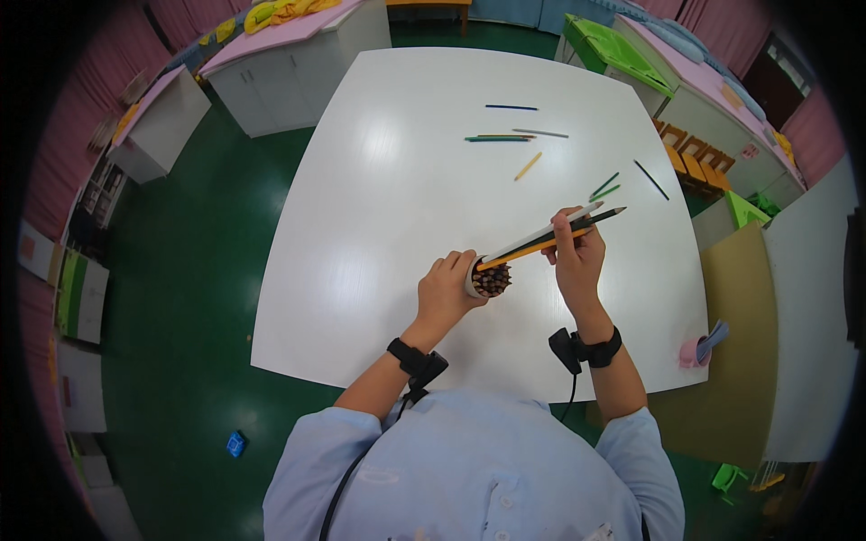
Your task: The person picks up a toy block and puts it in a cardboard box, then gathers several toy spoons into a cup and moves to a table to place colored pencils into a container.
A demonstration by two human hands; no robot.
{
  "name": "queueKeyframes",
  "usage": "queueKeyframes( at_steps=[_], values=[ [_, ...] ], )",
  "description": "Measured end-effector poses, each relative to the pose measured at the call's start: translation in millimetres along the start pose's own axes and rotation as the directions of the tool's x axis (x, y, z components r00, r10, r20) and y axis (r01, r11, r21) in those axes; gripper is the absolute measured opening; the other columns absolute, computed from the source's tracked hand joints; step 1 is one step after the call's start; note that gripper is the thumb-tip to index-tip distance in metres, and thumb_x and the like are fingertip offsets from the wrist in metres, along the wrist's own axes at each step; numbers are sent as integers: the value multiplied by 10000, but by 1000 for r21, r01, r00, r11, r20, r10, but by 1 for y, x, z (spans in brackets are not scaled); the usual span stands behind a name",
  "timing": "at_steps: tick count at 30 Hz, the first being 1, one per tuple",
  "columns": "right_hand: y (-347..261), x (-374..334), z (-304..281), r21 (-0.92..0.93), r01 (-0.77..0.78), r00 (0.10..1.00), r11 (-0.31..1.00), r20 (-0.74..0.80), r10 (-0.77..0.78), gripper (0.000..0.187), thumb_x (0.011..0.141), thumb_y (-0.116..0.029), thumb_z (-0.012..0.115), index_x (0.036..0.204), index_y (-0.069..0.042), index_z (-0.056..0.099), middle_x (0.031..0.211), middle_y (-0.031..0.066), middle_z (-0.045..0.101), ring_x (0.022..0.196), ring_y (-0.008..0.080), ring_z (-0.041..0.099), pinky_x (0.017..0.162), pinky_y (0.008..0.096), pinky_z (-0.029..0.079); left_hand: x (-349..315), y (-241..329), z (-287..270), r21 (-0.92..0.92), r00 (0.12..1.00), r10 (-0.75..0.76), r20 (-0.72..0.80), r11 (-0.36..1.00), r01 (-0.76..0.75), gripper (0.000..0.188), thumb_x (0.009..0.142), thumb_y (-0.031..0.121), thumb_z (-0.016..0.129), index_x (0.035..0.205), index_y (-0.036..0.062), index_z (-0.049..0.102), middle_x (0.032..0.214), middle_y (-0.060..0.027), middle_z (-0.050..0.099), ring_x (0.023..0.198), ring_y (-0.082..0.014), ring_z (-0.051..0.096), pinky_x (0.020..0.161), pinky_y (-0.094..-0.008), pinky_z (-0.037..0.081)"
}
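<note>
My left hand (448, 287) is wrapped round a white cylindrical pencil holder (472, 278), whose mouth tilts to the right. Many dark-tipped pencils (492, 279) are packed inside it. Between the fingers of my right hand (578, 257) are several colored pencils: a white one (530, 239), a black one (613, 215) and an orange one (514, 256). Their pointed ends face up and to the right, while their other ends reach the mouth of the holder. Just beyond my right hand, two green pencils (604, 187) lie on the table.
The white table (361, 225) bears more loose pencils farther off: a blue one (511, 107), a grey one (541, 132), a yellow one (529, 166), a dark one (651, 179) and a small bunch (499, 139). A pink cup (693, 352) stands at the right edge. Small wooden chairs (695, 158) stand beyond.
</note>
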State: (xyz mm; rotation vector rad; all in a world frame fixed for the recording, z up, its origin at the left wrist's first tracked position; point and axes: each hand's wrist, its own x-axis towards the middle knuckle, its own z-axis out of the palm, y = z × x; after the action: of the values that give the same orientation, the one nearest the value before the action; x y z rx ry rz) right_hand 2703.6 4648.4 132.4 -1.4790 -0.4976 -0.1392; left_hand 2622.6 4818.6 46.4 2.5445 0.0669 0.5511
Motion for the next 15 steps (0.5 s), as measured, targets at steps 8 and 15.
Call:
queueKeyframes(
  at_steps=[8,15],
  values=[
    [3,-3,5,-53,56,963,997,266,-40,132,922,-101,601,881,22,572,822,53,575,649,90,570,541,212,506,5,-3,1,2,1000,-2,-31,1000,2,656,519,245,867,1082,128,552,954,-31,610,812,-238,606,639,-339,525],
    [6,-5,4,-70,64,943,996,330,-37,102,905,-75,615,882,24,618,869,60,590,691,116,602,591,223,532,9,-5,-3,-47,999,-48,-4,998,48,612,549,253,862,1062,110,562,940,-43,626,822,-244,618,652,-349,523]
  ],
)
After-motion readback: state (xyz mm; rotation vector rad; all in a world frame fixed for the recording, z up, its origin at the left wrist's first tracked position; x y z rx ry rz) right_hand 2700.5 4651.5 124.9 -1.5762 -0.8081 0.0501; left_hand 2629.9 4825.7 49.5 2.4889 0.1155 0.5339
